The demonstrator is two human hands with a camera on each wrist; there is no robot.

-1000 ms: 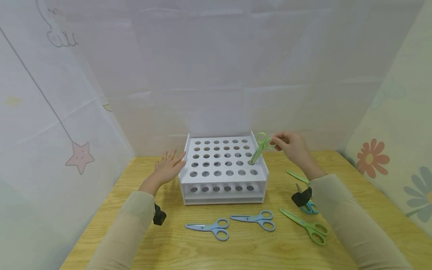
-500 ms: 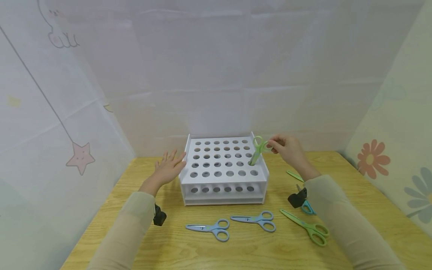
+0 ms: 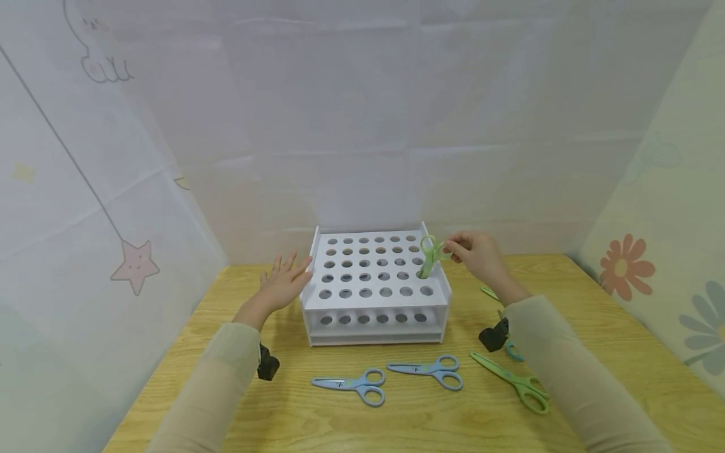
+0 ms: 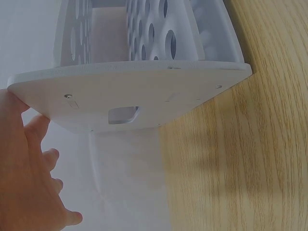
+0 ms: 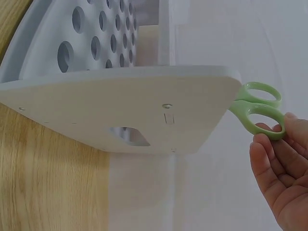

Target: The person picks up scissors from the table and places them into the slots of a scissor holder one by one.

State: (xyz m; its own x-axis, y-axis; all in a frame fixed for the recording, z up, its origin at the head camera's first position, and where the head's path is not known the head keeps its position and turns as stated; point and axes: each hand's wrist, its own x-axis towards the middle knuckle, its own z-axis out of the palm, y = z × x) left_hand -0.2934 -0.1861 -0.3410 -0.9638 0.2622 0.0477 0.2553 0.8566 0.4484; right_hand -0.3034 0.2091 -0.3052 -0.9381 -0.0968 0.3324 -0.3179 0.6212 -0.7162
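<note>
A white rack (image 3: pixel 362 301) with rows of round holes stands at the middle of the table. Light green scissors (image 3: pixel 432 255) point down into a hole near the rack's right side, handles up. My right hand (image 3: pixel 474 253) pinches one handle loop of these scissors between thumb and fingers; in the right wrist view that loop (image 5: pixel 267 114) shows beyond the rack's side panel, which hides the blades. On the other side, my left hand (image 3: pixel 281 282) rests against the rack's left panel (image 4: pixel 130 94) with its fingers spread.
Two pairs of blue scissors (image 3: pixel 354 385) lie in front of the rack. Green scissors (image 3: pixel 512 377) are at the right front, partly under the right sleeve. Behind them show a teal handle (image 3: pixel 514 351) and a green tip (image 3: pixel 489 293). A cloth backdrop (image 3: pixel 362 138) hangs behind the wooden table (image 3: pixel 396 418).
The right hand has moved left and down, and the green scissors it pinches have sunk deeper into the hole. The left hand has stayed in place.
</note>
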